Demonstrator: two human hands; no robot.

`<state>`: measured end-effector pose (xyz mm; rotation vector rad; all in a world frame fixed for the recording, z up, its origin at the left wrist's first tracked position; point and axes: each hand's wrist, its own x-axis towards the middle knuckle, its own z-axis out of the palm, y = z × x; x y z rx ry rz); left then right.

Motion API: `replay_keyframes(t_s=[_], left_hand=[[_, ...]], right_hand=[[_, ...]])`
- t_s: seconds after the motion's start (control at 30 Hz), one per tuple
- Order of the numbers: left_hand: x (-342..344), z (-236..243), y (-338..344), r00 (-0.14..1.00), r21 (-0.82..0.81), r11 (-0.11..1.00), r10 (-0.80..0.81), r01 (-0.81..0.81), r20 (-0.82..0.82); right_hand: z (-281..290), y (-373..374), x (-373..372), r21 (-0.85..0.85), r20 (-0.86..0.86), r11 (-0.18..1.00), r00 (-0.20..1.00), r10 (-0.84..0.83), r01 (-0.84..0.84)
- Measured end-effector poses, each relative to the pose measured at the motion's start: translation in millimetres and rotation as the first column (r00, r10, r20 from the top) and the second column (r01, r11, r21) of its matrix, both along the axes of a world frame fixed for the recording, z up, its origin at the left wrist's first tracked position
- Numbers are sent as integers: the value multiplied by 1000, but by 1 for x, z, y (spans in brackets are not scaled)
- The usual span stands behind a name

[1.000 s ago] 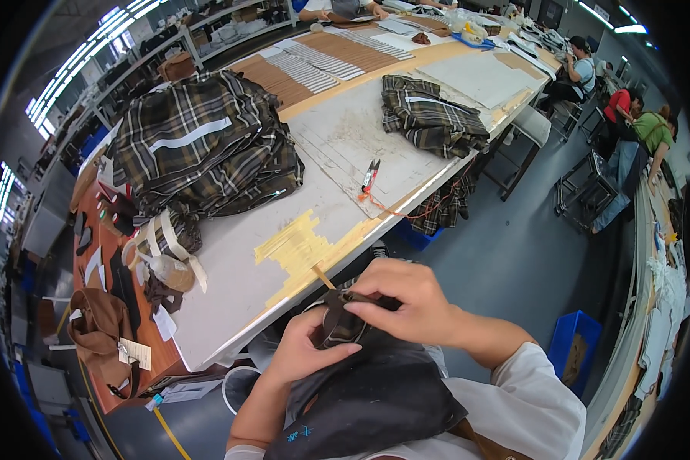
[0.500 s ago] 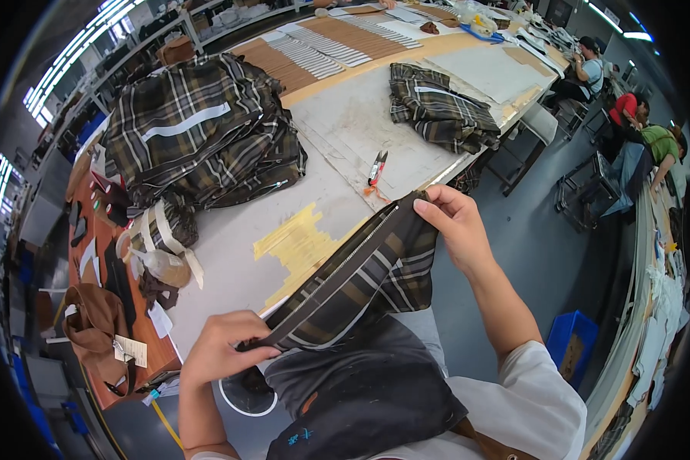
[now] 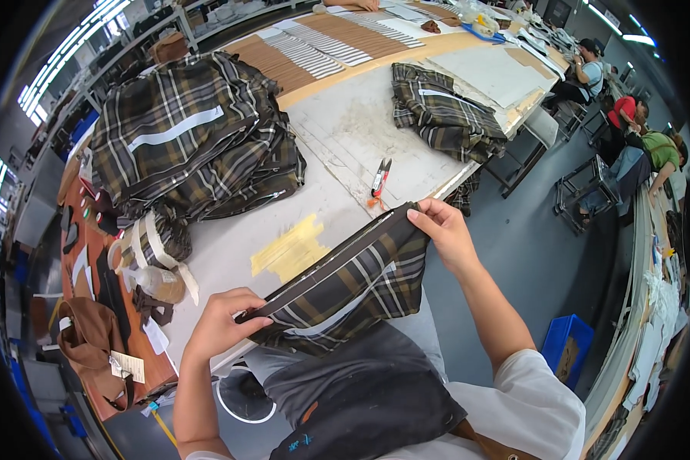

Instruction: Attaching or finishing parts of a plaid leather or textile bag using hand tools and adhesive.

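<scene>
A dark plaid fabric piece (image 3: 345, 284) with a long zipper along its upper edge is stretched between my hands, over the table's near edge. My left hand (image 3: 226, 322) pinches one end of the zippered edge, thumb on top. At the other end, my right hand (image 3: 445, 230) grips the corner between thumb and fingers. The plaid hangs down in front of my dark apron (image 3: 360, 391), with a pale strip showing low on it. Just beyond the zipper, red-and-black thread snips (image 3: 381, 178) lie on the table beside some orange thread.
A large heap of plaid pieces (image 3: 192, 138) covers the table's left side; a smaller plaid stack (image 3: 446, 113) sits at the far right edge. A plastic bottle (image 3: 161, 284) and a brown bag (image 3: 92, 337) are at left. A blue bin (image 3: 569, 349) stands on the floor. Several people work farther off.
Both hands have lowered the far zipper end slightly and drawn the piece a little left. Its plaid face now hangs flatter and shows more, including the pale strip.
</scene>
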<state>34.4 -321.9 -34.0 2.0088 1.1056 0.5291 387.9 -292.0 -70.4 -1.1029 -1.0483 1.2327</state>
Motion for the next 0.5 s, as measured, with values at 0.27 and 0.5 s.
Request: replay_keyframes(t_s=[0.27, 0.5], left_hand=[[3, -4, 1, 999, 17, 999, 30, -30, 17], [7, -9, 1, 999, -3, 999, 38, -38, 25]], right_hand=[[-3, -1, 3, -24, 10, 999, 1000, -22, 22], [-12, -4, 8, -41, 2, 999, 1000, -28, 28]])
